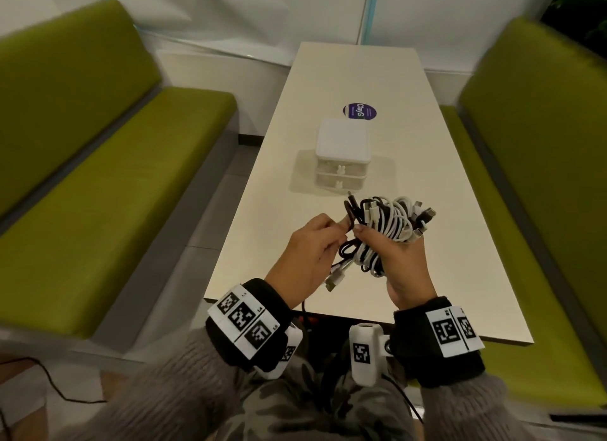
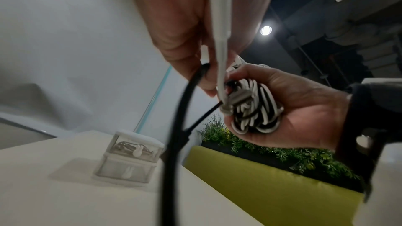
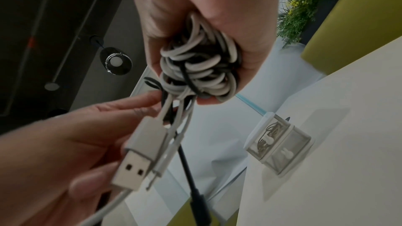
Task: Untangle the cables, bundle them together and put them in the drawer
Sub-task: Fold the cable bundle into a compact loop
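Above table (image 1: 328,79), R hand (image 1: 399,260) grips cables (image 1: 391,224), L hand (image 1: 307,250) pinches black strand; wrist cam shows USB plug (image 3: 139,157).

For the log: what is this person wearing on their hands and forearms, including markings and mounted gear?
Both hands, the left hand and the right hand, are bare. Fuzzy grey-brown sleeves cover the forearms. Each wrist has a black band carrying white panels printed with black square fiducial markers. White camera housings hang on the inner side of the wrists, also marker-tagged, with thin black cables trailing.
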Motion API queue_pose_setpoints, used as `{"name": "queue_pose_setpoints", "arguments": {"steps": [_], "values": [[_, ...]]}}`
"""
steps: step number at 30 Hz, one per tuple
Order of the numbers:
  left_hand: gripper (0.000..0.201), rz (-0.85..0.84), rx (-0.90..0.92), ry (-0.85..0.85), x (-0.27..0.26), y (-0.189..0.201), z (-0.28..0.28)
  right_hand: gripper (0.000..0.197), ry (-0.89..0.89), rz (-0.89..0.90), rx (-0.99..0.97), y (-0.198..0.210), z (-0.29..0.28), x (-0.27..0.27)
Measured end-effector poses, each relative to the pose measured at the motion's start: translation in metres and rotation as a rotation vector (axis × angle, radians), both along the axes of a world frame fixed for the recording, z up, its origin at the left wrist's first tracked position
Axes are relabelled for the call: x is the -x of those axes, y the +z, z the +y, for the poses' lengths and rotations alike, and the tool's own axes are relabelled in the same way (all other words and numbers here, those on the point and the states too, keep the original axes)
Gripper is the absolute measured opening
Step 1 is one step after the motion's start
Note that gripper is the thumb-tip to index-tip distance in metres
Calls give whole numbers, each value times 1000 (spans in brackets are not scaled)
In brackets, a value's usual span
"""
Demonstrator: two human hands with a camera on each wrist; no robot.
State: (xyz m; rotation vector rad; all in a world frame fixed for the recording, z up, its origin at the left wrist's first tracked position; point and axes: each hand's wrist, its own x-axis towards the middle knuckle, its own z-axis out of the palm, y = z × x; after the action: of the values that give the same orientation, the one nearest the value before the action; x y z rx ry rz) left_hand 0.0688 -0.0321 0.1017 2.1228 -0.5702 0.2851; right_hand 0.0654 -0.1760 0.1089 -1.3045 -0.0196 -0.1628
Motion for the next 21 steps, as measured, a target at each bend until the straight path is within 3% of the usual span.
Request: {"name": "queue_pose_setpoints", "arguments": {"steps": [7,12,16,21], "values": [[18,354,28,-4,-4,18,8,23,84,-3,81,-4,-1,1],[20,383,-136,-1,-4,21,12,29,76,23,224,-7,8,0],[20,416,-91,-37,-3,20,13,16,-20,62,133,-12,14,0],[31,438,-42,-143,-4,14,16,20,-80,118,62,-19,17,-1]]}}
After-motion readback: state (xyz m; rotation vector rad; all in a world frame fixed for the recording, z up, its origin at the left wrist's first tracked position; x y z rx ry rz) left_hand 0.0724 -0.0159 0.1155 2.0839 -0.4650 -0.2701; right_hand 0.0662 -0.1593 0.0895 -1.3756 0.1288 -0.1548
